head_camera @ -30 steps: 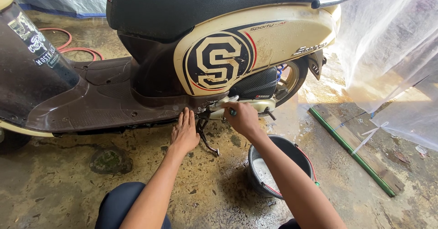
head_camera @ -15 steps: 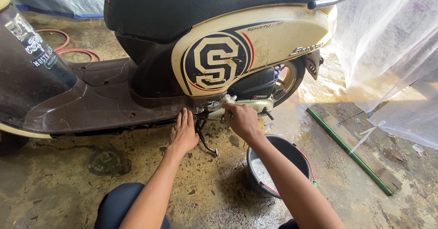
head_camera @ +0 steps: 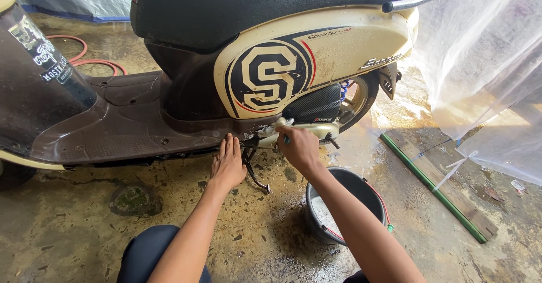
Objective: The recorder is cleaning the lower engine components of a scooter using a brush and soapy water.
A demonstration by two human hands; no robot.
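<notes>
Head view, round black emblem (head_camera: 270,75), cream scooter (head_camera: 350,46)

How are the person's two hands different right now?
The left hand lies flat and open, fingers straight against the brown scooter floorboard's lower edge. The right hand is curled closed around a small brush-like tool, mostly hidden, by the cream engine casing. Both are bare and reach under the scooter.

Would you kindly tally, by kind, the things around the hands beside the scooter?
Scooter: 1
Black bucket: 1
Red hose: 1
Green-edged plank: 1
Hands: 2, the left hand flat by the scooter's lower edge, the right hand closed on a small tool, too hidden to identify
Total: 6
</notes>
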